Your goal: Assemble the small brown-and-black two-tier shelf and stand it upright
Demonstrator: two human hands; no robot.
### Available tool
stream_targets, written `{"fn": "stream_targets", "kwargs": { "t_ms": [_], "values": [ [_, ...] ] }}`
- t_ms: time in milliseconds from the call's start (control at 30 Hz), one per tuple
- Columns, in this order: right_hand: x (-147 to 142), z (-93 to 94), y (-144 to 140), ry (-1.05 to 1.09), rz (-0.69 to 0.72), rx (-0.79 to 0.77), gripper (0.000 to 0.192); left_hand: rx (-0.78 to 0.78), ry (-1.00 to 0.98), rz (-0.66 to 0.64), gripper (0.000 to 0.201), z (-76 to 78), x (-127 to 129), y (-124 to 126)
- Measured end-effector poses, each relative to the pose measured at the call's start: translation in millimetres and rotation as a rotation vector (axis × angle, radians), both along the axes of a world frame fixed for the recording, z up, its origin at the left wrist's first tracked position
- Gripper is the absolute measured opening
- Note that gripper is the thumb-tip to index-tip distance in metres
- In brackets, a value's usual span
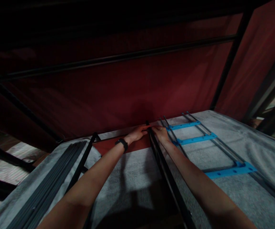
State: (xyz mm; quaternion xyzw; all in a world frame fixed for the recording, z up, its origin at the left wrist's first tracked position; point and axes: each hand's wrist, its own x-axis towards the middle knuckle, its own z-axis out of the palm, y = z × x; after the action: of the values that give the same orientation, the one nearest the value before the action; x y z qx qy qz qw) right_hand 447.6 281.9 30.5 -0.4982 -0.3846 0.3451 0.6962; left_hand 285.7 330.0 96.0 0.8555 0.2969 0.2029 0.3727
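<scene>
My left hand [139, 133], with a dark watch [122, 144] on the wrist, reaches to the far end of a long black metal bar [164, 173]. Its fingers are closed there; what lies between them is too small and dark to make out. From the other side, my right hand [160, 133] is closed around the same far end. Beneath my left hand lies a reddish-brown panel [109, 144], spanning from this bar to a second black bar [82, 160] on the left. Both bars appear to belong to one frame lying on grey fabric [128, 171].
To the right lie thin grey tubes joined by blue plastic crosspieces [230, 170]. A bundle of grey tubes [49, 181] rests at the left. Dark red cloth [128, 95] hangs behind, crossed by a black rail [118, 58]. Black posts [232, 60] stand at the sides.
</scene>
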Motion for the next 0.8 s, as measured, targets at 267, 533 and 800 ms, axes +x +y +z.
{"fn": "stream_targets", "kwargs": {
  "t_ms": [267, 533, 800],
  "values": [
    [11, 9.5, -5, -0.146, 0.11, -0.029, 0.023, -0.04, -0.023, 0.003, 0.051, -1.6, 0, 3],
    [19, 16.9, -4, -0.262, 0.195, 0.022, 0.014, -0.1, -0.062, 0.008, 0.052, -5.1, 0, 8],
    [25, 19.2, 5, -0.307, 0.252, 0.035, 0.009, -0.204, -0.098, 0.042, 0.055, -3.2, 2, 8]
  ]
}}
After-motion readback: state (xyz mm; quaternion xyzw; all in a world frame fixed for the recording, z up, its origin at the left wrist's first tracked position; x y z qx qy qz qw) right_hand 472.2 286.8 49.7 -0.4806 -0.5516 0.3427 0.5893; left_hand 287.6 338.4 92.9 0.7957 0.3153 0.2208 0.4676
